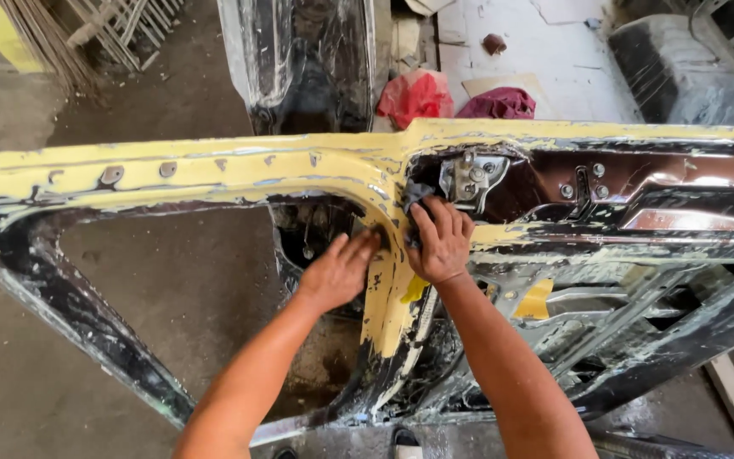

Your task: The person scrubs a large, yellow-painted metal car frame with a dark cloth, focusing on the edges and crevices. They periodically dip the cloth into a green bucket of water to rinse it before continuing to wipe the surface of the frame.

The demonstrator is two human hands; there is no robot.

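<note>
From the head camera I look down on a car door shell (214, 170) standing on edge, its metal frame smeared with pale yellow filler that is scuffed through in patches to dark paint and grey primer. The yellow runs along the top rail and down the middle pillar; the lower rails are black, wet-looking and streaked with whitish residue. I count two hands, both mine, both bare, meeting at the pillar. My left hand (339, 270) lies flat against the yellow pillar face, fingers together and pointing up and to the right, palm on the metal, holding nothing that I can see. My right hand (441, 242) is just beside it, fingers curled down over a small dark grey sanding pad (414, 194), pressing it against the pillar's upper edge where the yellow meets the inner cavity; only a corner of the pad shows above the fingertips. Right of that hand sits one bare steel latch bracket (469, 177), angular and bolted, and further right two round bolt heads (584, 191) show on the brown-red inner panel. Through the window opening on the left I see the dusty concrete floor (172, 280). Beyond the door stands a glossy black panel (299, 59), wet and streaked, and past it two crumpled cloths, one red (414, 95) and one maroon (499, 104), lying on a white cracked surface.
</note>
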